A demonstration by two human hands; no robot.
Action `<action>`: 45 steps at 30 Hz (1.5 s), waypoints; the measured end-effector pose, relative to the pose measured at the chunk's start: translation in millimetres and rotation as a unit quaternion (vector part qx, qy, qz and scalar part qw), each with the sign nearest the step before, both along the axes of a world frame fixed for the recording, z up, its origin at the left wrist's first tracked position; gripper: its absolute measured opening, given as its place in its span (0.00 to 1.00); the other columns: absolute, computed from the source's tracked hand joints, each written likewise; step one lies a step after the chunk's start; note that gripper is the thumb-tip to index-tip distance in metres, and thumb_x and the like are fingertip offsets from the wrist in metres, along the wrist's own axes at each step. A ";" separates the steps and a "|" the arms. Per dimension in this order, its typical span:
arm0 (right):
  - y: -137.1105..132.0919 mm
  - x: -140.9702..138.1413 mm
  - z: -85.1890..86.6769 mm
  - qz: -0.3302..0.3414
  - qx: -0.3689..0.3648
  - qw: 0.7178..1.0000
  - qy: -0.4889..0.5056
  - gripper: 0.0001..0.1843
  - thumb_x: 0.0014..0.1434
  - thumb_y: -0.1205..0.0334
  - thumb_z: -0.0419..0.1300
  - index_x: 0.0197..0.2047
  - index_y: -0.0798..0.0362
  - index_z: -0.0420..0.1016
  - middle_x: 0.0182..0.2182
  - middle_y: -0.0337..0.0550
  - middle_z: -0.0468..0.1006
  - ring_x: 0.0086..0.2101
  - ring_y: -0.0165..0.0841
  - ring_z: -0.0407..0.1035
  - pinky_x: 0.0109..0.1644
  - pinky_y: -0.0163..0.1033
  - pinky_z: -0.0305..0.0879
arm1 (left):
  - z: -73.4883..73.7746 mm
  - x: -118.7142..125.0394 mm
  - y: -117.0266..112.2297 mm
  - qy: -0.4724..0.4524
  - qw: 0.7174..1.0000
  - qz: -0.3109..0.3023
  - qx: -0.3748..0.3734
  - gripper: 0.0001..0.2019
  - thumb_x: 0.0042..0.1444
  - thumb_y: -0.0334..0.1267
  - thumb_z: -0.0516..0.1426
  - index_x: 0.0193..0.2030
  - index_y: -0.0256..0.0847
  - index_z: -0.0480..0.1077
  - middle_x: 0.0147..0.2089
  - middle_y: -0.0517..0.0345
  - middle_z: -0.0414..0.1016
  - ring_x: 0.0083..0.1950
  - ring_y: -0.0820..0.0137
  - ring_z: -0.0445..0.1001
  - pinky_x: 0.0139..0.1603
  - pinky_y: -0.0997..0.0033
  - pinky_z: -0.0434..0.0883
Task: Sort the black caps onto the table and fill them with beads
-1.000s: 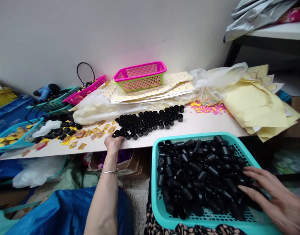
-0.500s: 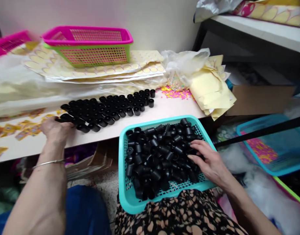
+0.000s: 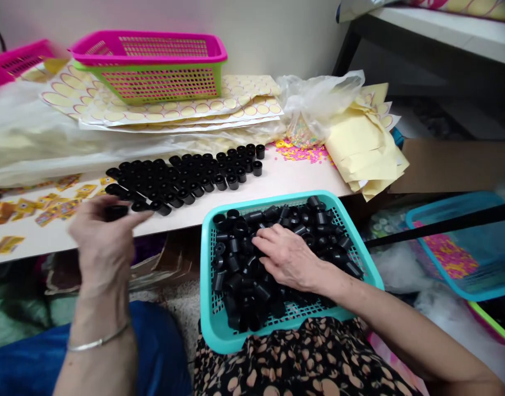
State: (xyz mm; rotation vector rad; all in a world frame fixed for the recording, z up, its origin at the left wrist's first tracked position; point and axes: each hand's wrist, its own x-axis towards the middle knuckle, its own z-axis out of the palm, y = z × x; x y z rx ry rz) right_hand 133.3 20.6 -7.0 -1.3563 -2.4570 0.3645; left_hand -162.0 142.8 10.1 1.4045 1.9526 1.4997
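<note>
A teal basket (image 3: 209, 330) rests on my lap, filled with several loose black plastic caps (image 3: 240, 275). My right hand (image 3: 287, 256) lies in the basket with fingers curled down among the caps. My left hand (image 3: 102, 236) hovers at the table's front edge, fingers pinched round a black cap (image 3: 115, 212). Just beyond it, many black caps (image 3: 182, 176) stand upright in rows on the white table (image 3: 277, 179).
A pink and green basket (image 3: 151, 66) sits on sticker sheets (image 3: 174, 110) at the back. A clear bag (image 3: 314, 104), pink and yellow bits (image 3: 297, 153) and yellow paper (image 3: 366, 148) lie right. Small yellow labels (image 3: 50, 201) lie left. Another teal basket (image 3: 462, 247) is on the floor.
My left hand has lifted off the row's end, now pinching a black cap. My right hand slid left across the basket to its middle. The view shifted slightly.
</note>
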 end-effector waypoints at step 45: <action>-61.0 39.4 -12.6 -0.256 -0.191 0.598 0.735 0.18 0.47 0.66 0.69 0.42 0.48 0.71 0.38 0.36 0.73 0.34 0.27 0.71 0.38 0.34 0.73 | -15.0 175.4 -84.6 -0.136 0.829 -0.464 -0.279 0.13 0.40 0.41 0.67 0.31 0.39 0.71 0.27 0.61 0.70 0.29 0.72 0.69 0.31 0.72 0.66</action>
